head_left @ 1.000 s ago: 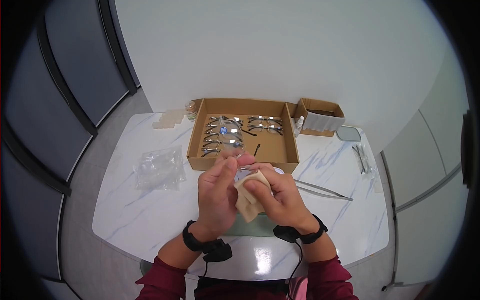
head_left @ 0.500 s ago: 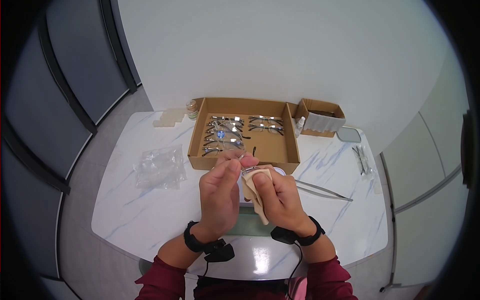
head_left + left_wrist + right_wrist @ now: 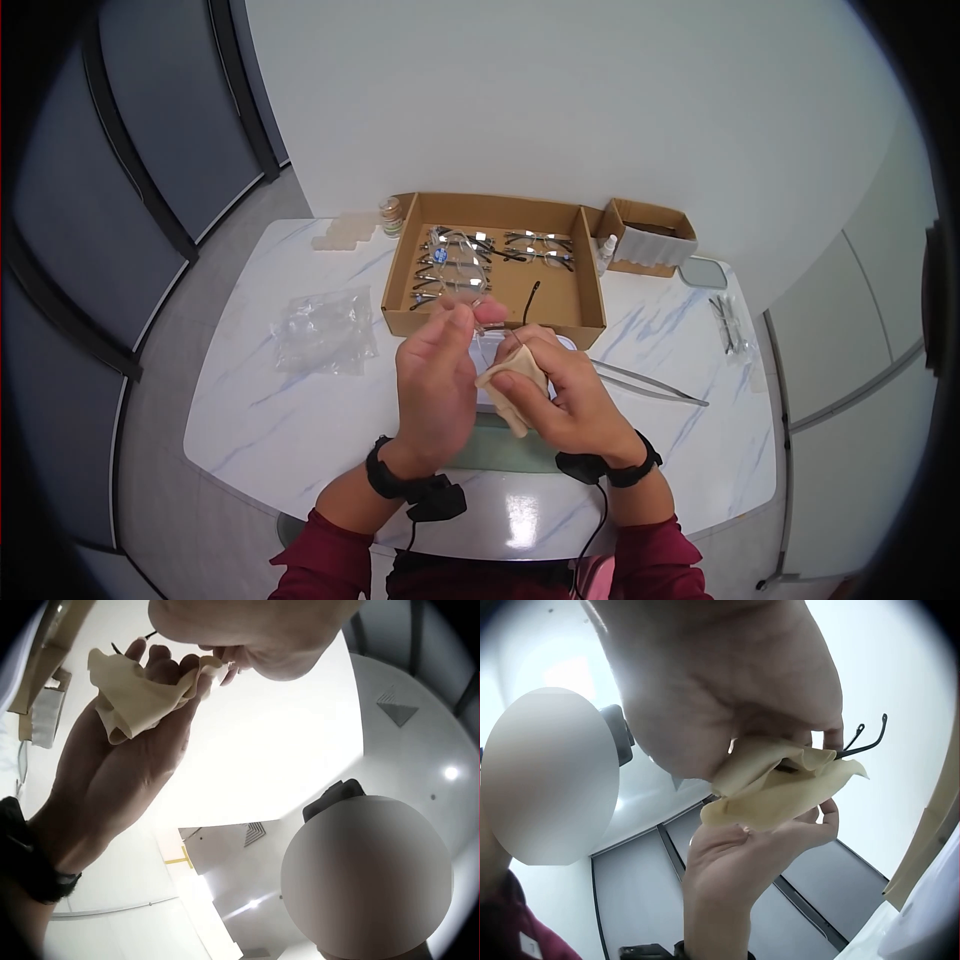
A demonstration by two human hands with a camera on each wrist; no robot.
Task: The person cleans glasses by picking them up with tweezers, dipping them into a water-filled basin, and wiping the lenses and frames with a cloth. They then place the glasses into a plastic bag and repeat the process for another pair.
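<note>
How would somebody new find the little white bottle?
On the white, blue-streaked table, find the big open cardboard box. Just right of it, before the smaller cardboard box, stands the bottle. It's slim and whitish, while both boxes beside it are brown.

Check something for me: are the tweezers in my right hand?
No, the tweezers lie on the table, while the right hand pinches a beige cloth.

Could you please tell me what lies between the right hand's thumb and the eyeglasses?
A beige cloth lies between the thumb of the right hand and the eyeglasses, as the head view shows.
</note>
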